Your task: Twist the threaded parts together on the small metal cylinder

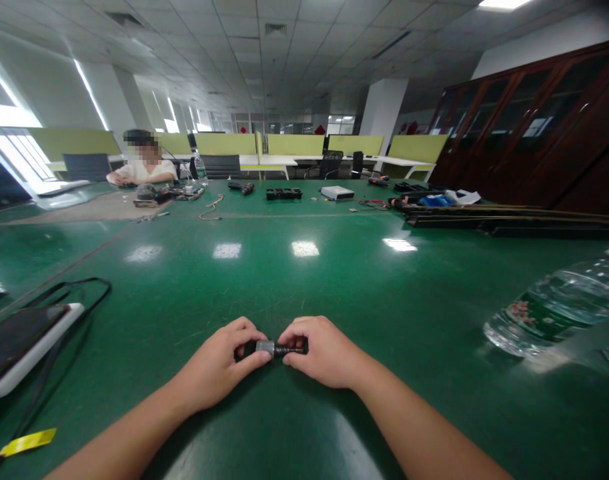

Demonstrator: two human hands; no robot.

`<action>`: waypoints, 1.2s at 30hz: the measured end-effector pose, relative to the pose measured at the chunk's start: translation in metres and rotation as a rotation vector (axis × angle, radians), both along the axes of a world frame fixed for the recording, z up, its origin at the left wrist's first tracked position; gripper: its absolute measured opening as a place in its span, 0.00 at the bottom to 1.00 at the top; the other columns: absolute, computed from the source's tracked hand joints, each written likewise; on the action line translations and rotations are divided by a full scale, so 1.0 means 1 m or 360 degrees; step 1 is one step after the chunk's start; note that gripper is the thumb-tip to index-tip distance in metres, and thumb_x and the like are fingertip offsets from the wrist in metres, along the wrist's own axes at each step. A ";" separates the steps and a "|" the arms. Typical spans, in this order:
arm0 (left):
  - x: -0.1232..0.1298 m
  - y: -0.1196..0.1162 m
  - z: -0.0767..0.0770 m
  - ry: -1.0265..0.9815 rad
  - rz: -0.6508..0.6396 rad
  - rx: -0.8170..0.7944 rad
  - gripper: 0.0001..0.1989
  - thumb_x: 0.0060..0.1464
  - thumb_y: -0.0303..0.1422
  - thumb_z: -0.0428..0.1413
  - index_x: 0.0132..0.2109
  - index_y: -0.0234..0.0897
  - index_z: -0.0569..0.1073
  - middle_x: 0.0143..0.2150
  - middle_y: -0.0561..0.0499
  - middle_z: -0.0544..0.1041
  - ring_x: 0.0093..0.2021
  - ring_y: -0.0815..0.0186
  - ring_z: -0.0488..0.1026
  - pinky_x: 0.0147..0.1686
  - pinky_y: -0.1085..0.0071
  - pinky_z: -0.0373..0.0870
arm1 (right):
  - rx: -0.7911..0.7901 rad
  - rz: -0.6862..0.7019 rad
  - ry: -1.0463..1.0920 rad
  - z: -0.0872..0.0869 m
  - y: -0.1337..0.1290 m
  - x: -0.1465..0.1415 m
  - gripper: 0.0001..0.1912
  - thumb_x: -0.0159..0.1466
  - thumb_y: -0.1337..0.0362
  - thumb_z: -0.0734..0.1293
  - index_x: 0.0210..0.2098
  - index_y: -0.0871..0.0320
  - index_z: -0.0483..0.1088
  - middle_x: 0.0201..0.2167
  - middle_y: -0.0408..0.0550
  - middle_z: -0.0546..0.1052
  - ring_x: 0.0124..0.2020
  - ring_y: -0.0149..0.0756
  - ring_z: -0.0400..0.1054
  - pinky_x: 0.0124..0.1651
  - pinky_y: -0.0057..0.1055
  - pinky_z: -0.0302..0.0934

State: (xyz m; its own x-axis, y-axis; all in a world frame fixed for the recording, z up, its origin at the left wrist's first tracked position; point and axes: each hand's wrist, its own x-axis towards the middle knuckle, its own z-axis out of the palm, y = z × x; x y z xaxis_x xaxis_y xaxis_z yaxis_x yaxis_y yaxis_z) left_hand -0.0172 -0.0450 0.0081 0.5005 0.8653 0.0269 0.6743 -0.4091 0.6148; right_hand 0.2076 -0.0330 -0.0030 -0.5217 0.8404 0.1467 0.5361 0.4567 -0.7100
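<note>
Between my hands, low in the middle of the head view, lies a small grey metal cylinder (pixel 265 347) with a dark ridged shaft (pixel 285 349) extending to its right. Whether the ridges are a thread or a coiled spring I cannot tell. My left hand (pixel 223 363) is closed around the cylinder, its thumb along the near side. The fingers and thumb of my right hand (pixel 327 350) pinch the shaft, partly covering its right end. Both hands rest close to the green tabletop (pixel 304 287).
A phone-like device (pixel 29 340) with a black cable lies at left. A water bottle (pixel 554 307) leans in at right. Across the table are a black power drill (pixel 241 188), a black tray-like part (pixel 284 193), a white box (pixel 337 193), dark long strips (pixel 449 219) and a seated person (pixel 147 167).
</note>
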 end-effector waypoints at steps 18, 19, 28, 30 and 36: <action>0.002 -0.002 0.000 0.0029 0.0098 -0.0018 0.08 0.59 0.36 0.57 0.44 0.40 0.74 0.34 0.54 0.72 0.33 0.64 0.67 0.33 0.71 0.60 | 0.0159 -0.0004 -0.0067 -0.003 -0.002 -0.008 0.04 0.57 0.66 0.71 0.33 0.56 0.79 0.27 0.42 0.74 0.30 0.30 0.66 0.33 0.26 0.55; 0.002 -0.002 0.001 0.0024 0.0100 -0.0025 0.08 0.59 0.36 0.57 0.44 0.40 0.74 0.33 0.54 0.72 0.33 0.64 0.67 0.32 0.71 0.59 | 0.0167 -0.0004 -0.0071 -0.003 -0.001 -0.008 0.04 0.57 0.66 0.71 0.33 0.56 0.79 0.26 0.42 0.74 0.30 0.30 0.66 0.33 0.26 0.55; 0.001 -0.002 -0.001 0.0044 0.0104 -0.0018 0.08 0.59 0.37 0.57 0.44 0.41 0.74 0.33 0.55 0.71 0.33 0.64 0.67 0.32 0.71 0.59 | 0.0155 0.0016 -0.0093 0.002 -0.001 -0.007 0.04 0.56 0.67 0.72 0.33 0.56 0.79 0.26 0.41 0.74 0.29 0.29 0.65 0.33 0.25 0.54; 0.001 -0.001 -0.002 0.0046 0.0106 -0.0019 0.08 0.59 0.37 0.58 0.44 0.41 0.74 0.33 0.55 0.71 0.33 0.64 0.67 0.32 0.71 0.58 | 0.0151 0.0017 -0.0088 0.002 -0.001 -0.006 0.04 0.56 0.67 0.72 0.32 0.57 0.79 0.26 0.41 0.74 0.29 0.29 0.66 0.33 0.25 0.54; 0.002 -0.001 -0.001 0.0036 0.0104 -0.0026 0.08 0.59 0.36 0.57 0.44 0.41 0.74 0.34 0.54 0.72 0.33 0.64 0.67 0.33 0.71 0.59 | 0.0138 0.0029 -0.0101 0.002 0.000 -0.004 0.04 0.56 0.67 0.72 0.33 0.57 0.79 0.26 0.41 0.74 0.28 0.29 0.65 0.32 0.25 0.54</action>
State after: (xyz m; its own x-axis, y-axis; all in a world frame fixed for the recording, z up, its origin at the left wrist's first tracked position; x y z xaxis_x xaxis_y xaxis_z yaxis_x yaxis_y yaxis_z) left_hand -0.0151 -0.0460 0.0071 0.4434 0.8963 0.0018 0.7130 -0.3539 0.6053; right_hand 0.2041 -0.0328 -0.0006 -0.5471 0.8164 0.1849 0.5697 0.5250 -0.6323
